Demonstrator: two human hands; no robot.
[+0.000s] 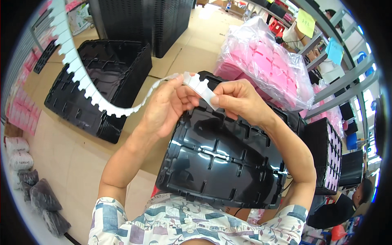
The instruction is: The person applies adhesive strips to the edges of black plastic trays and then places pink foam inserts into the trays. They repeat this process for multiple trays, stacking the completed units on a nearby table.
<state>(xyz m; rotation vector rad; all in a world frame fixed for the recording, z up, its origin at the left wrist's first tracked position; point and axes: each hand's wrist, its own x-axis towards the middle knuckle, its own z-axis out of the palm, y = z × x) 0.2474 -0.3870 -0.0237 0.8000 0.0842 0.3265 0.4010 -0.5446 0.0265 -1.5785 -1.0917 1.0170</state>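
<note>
A long white strip with a notched edge (87, 77) curves down from the upper left and up to my hands. My left hand (163, 106) is closed on it near its end, thumb on top and fingers curled beneath. At the strip's tip, my right hand (243, 100) pinches the white end piece between thumb and forefinger. Both hands are raised over the far part of a glossy black plastic tray (190, 136), which lies in front of me. Moulded ridges and slots cross the tray. Whether the end piece is coming loose from the strip, I cannot tell.
Stacked black trays stand at left (87, 110) and far back (139, 24). Pink pieces in a clear plastic bag (261, 61) lie beyond my right hand. A grey metal frame (326, 98) and another tray stack (322, 163) stand right, near another person (337, 210).
</note>
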